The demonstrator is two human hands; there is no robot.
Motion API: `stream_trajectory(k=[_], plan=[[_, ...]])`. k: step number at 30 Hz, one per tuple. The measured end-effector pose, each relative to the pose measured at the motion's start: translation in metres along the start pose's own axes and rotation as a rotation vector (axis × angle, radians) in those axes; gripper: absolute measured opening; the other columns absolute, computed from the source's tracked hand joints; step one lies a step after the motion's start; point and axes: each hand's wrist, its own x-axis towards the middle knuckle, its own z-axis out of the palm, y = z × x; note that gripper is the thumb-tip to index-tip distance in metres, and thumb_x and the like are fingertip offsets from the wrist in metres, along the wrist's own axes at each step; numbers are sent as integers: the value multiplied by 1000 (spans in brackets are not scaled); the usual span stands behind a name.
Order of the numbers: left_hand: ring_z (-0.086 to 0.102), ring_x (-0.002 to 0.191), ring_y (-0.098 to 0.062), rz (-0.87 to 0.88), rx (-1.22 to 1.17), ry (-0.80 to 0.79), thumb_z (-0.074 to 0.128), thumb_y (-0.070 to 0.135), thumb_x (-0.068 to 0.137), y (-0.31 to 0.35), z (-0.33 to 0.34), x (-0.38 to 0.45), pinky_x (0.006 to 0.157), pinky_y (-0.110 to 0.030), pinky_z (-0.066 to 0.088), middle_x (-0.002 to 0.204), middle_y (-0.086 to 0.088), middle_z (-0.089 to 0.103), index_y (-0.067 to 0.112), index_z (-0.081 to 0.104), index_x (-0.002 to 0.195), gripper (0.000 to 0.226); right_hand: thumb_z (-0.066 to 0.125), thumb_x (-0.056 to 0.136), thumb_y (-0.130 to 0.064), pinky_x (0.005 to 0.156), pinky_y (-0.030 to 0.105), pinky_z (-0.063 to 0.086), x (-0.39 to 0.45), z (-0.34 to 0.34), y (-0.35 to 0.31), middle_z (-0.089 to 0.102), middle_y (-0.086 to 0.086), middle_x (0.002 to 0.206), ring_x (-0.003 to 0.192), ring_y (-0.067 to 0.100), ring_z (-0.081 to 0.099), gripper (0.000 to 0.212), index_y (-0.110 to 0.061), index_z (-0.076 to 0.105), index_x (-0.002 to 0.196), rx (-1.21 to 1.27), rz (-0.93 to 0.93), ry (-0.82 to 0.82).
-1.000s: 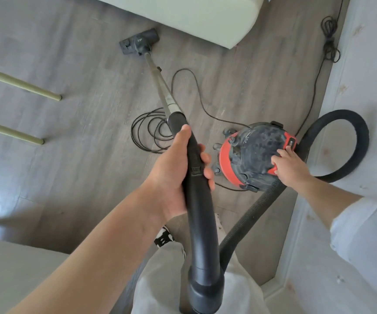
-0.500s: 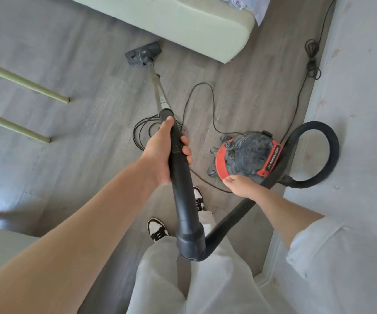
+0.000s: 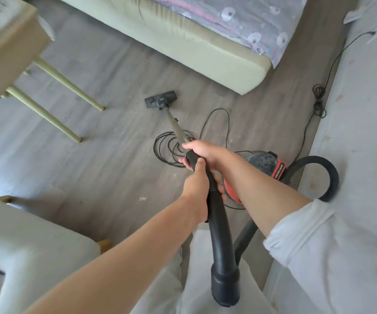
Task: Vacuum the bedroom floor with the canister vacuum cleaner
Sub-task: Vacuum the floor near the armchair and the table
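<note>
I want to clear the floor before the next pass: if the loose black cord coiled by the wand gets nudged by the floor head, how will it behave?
The cord lies in thin loose loops, so it probably flops and bunches rather than sliding away whole. It looks light, so the floor head may drag or snag a loop.

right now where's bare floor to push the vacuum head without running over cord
Bare floor lies left of the floor head, between the table legs and the coiled cord. A narrower strip runs between the head and the bed. It is crowded near the canister, with cord loops and hose.
</note>
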Motion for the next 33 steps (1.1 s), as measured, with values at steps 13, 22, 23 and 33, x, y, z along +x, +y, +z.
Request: stream_trajectory(k=[13, 22, 23, 33], plan=[[53, 38, -19, -18, 103, 94, 54, 55, 99, -20, -50, -43, 44, -22, 48, 53, -3, 57, 13, 60, 68, 53, 61, 94, -30, 49, 29, 53, -26, 42, 68, 53, 17, 84, 49, 22, 62, 30, -7, 43, 101, 114, 30, 0], [51, 36, -19, -12, 85, 117, 57, 54, 98, -20, -1, -30, 42, -24, 49, 53, -3, 57, 12, 54, 72, 50, 50, 100, -36, 60, 30, 56, -32, -106, 102, 61, 11, 98, 87, 25, 66, 45, -9, 47, 136, -211, -87, 435], [50, 36, -19, -11, 110, 132, 56, 55, 98, -26, 14, -24, 42, -25, 49, 52, -5, 56, 12, 54, 70, 52, 51, 100, -35, 69, 33, 58, -33, -131, 106, 63, 14, 103, 100, 31, 66, 49, -6, 46, 139, -213, -49, 450], [51, 36, -19, -92, 92, 211, 65, 55, 92, -65, 108, 46, 46, -26, 51, 52, -4, 57, 13, 53, 70, 49, 69, 89, -38, 104, 38, 40, -17, -309, 160, 51, 12, 137, 123, 29, 50, 64, -6, 46, 139, -124, 103, 677]])
